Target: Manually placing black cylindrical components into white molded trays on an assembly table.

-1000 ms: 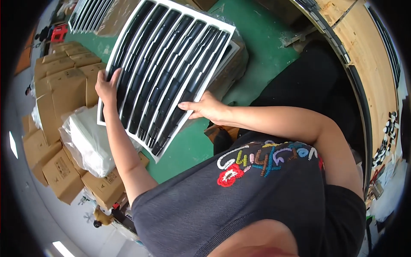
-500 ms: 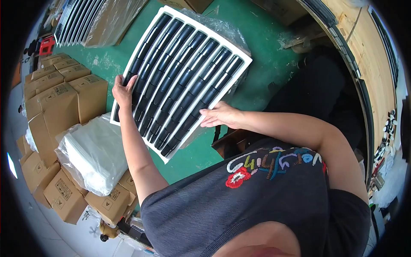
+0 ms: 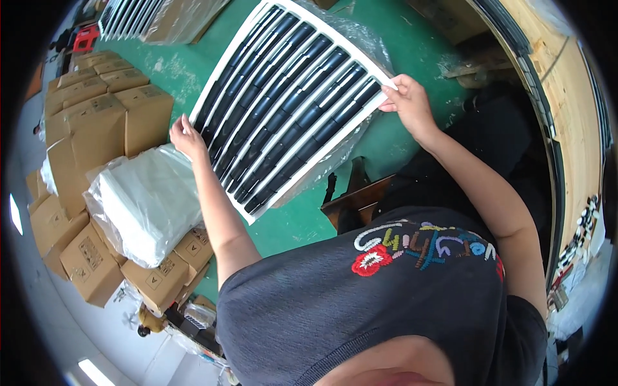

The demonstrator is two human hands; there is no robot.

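Pinching the upper right corner of a white-framed panel (image 3: 293, 106) with curved black slats, the right hand (image 3: 413, 110) grasps the frame between thumb and fingers. The left hand (image 3: 188, 139) is at the panel's left edge with its fingers bent; whether it grips the rim or only touches it, I cannot tell. The panel sits slanted in front of the person, with clear plastic wrap (image 3: 353, 29) showing past its edge and green floor (image 3: 306, 222) around it. Near the left forearm, a plastic-wrapped white bundle (image 3: 145, 199) sits beside stacked cardboard boxes (image 3: 96, 125).
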